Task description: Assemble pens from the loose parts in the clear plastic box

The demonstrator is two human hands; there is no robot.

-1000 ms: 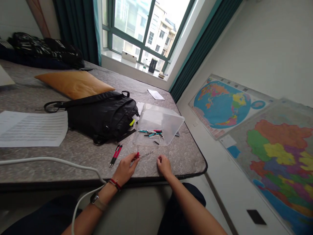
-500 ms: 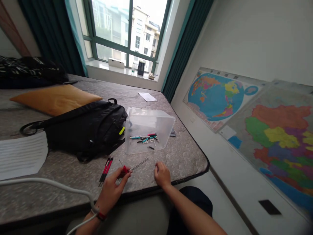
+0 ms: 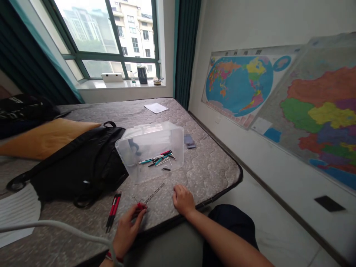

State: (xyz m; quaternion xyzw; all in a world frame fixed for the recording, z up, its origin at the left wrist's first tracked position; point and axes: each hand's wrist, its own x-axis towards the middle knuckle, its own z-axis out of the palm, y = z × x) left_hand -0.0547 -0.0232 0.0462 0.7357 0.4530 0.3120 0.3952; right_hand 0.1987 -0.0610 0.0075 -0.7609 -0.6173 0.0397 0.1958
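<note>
Between thumb and fingers, my left hand [image 3: 128, 221] pinches a small red pen part [image 3: 141, 206] just above the mattress [image 3: 205, 170]. Something thin sticks out beyond those fingertips, too fine to make out. My right hand [image 3: 183, 199] rests on the mattress near its front edge, fingers curled closed; whatever is inside them, if anything, is hidden. Left of my left hand lie red and black pens [image 3: 113, 211], side by side. A clear plastic box [image 3: 175, 139] lies on its side with its opening towards me. Several pens and thin pen parts [image 3: 160, 158] lie inside, along with a short black piece [image 3: 166, 169].
A black backpack [image 3: 80, 167] is left of the box, with an orange-yellow cushion [image 3: 52, 135] behind it. A pale cable [image 3: 61, 227] crosses the lower left over my left wrist. Printed paper [image 3: 19, 211] lies at left, a white sheet [image 3: 155, 108] farther back, grey packets [image 3: 190, 141] beside the box.
The camera view has turned to the right and tilted. My left hand still pinches the red part, now held lower in view. My right hand stays curled on the mattress.
</note>
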